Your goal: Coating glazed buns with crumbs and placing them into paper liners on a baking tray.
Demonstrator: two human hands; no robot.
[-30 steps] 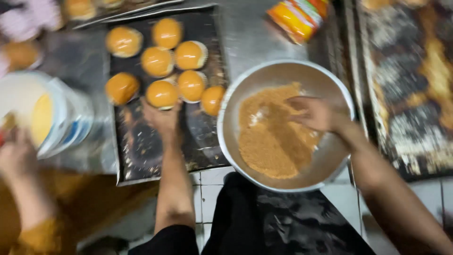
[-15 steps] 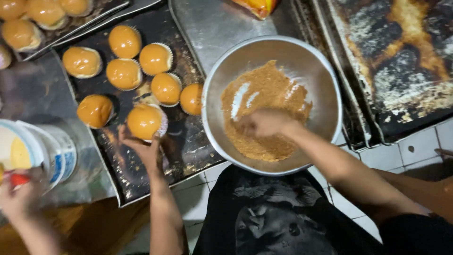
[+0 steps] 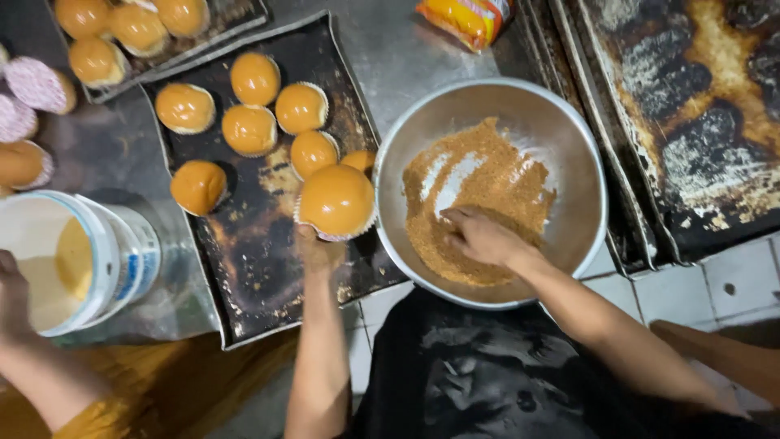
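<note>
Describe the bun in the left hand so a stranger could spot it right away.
Start at the dark baking tray left of the metal bowl. At its right edge, the left hand holds a golden bun in a paper cup. It alone is lifted and looks bigger than the others.

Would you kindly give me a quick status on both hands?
Left hand holds a bun above the dark tray. Right hand in crumbs inside the metal bowl. Nothing between bun and bowl.

steel counter (image 3: pixel 398 61): 2 dark bun trays (image 3: pixel 260 236) left, metal bowl (image 3: pixel 569 162) centre, burnt trays (image 3: pixel 691 122) right edge, white tub (image 3: pixel 97 252) left edge
</note>
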